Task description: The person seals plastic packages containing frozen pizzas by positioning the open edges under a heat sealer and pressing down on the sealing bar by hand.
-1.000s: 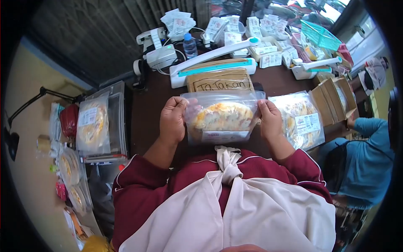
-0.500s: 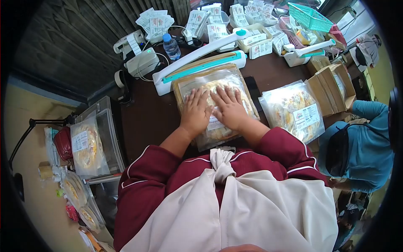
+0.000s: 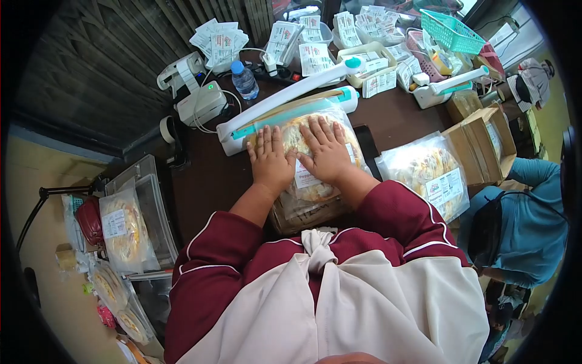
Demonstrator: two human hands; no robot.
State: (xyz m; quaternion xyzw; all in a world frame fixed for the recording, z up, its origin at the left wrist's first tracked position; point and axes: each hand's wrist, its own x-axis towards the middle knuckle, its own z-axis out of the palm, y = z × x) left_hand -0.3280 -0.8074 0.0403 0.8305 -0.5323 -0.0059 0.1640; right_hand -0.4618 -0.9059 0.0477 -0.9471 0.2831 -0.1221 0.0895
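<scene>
A pizza in a clear plastic bag (image 3: 312,193) lies on a piece of cardboard (image 3: 294,222) in front of me. My left hand (image 3: 273,162) rests flat on its left part, fingers stretched out. On its right part lies my right hand (image 3: 328,156), also flat with fingers spread, partly hiding the white label. The bag's far edge reaches over the bed of a long white and teal heat sealer (image 3: 233,144), whose arm (image 3: 291,96) is raised. Another bagged pizza (image 3: 424,167) with a label lies to the right.
Behind the sealer are a water bottle (image 3: 244,80), label stacks (image 3: 223,43), a label tub (image 3: 371,60) and a teal basket (image 3: 451,31). A smaller sealer (image 3: 439,88) and an open cardboard box (image 3: 482,145) stand right, near a person in teal (image 3: 524,224). Bagged pizzas (image 3: 126,230) lie left.
Both hands have slid the bagged pizza forward, away from me, so its far edge now overlaps the sealer. The cardboard beneath shows more at the near side.
</scene>
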